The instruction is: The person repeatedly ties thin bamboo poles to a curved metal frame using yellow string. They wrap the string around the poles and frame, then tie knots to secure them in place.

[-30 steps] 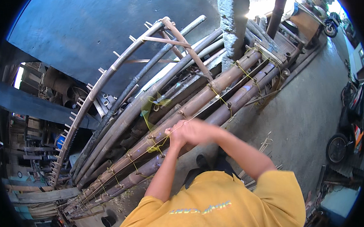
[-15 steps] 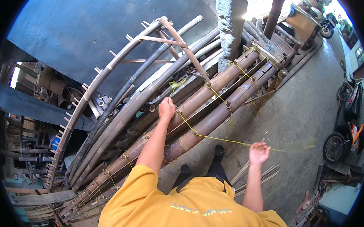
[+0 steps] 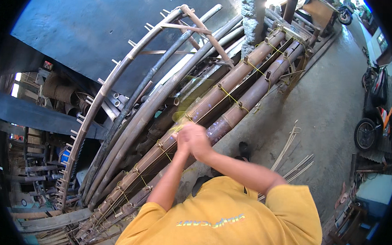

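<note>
Two thick bamboo poles, the left pole (image 3: 230, 83) and the right pole (image 3: 254, 98), lie side by side diagonally. Short wooden pegs stick up from them, and thin yellow cord (image 3: 231, 96) crosses between them. My left hand (image 3: 183, 146) is closed over the left pole. Against it presses my right hand (image 3: 196, 142), its fingers curled and blurred by motion. Loose yellow cord (image 3: 178, 117) comes out beyond the hands as a smear, and both hands appear closed on it. How the fingers grip it is hidden.
A curved bamboo frame with pegs (image 3: 104, 88) leans on the left beside long dark poles (image 3: 162, 92). A concrete pillar (image 3: 249, 26) stands at the far end. Thin bamboo strips (image 3: 297, 167) lie on the floor at right, and a motorbike (image 3: 370, 130) is parked farther right.
My right hand has swung left from the floor side and met my left hand at the left pole. The cord it held stretched out is no longer taut. My left hand has shifted slightly nearer.
</note>
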A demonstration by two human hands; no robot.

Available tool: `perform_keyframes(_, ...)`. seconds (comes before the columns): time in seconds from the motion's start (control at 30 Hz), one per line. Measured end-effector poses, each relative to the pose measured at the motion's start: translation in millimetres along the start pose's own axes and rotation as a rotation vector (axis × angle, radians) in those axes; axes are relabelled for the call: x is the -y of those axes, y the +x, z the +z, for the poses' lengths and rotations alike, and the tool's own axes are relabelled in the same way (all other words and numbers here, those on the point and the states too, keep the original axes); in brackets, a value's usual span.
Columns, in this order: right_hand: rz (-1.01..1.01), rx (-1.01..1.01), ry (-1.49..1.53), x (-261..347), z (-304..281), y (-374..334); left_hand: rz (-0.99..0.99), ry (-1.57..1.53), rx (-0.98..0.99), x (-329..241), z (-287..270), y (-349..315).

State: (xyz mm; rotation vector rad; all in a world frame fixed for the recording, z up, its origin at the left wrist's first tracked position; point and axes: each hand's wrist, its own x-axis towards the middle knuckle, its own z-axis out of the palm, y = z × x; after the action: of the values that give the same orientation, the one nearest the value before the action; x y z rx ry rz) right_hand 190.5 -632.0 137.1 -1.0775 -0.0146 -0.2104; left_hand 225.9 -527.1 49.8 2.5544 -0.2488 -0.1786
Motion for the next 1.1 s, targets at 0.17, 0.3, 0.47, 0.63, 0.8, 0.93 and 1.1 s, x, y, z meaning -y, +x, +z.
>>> perform_keyframes(0.17, -0.198, 0.617, -1.622, -33.0, -26.4, 114.8, -0.08, -0.13, -0.065, -20.4, 3.0, 9.8)
perform_keyframes(0.3, 0.463, 0.75, -0.453, -31.6, -47.6, 139.3, 0.003, -0.195, -0.186, -15.0, 11.0, 10.5)
perform_keyframes(0.47, 0.137, 1.121, -0.944, 20.7, -109.1, 1.3, -0.188, -0.177, -0.196, -15.6, 12.1, 5.3)
perform_keyframes(0.63, 0.114, 0.872, -0.82, -23.0, -117.6, -24.8, 0.03, -0.635, -0.334, -40.2, -32.2, 51.6)
perform_keyframes(0.8, -0.21, 0.896, -1.152, -35.5, -112.7, -40.6, 0.011, -0.085, -0.506, 45.8, 3.3, 118.6)
perform_keyframes(0.93, -0.192, 0.867, -1.112, -25.9, -65.9, -90.1, -0.046, -0.118, -0.24, 44.2, -15.4, 114.1)
perform_keyframes(1.1, 1.122, 0.433, 0.155, -97.9, -27.5, -154.7, -0.071, 0.074, -0.274, 61.1, -102.1, 1.2)
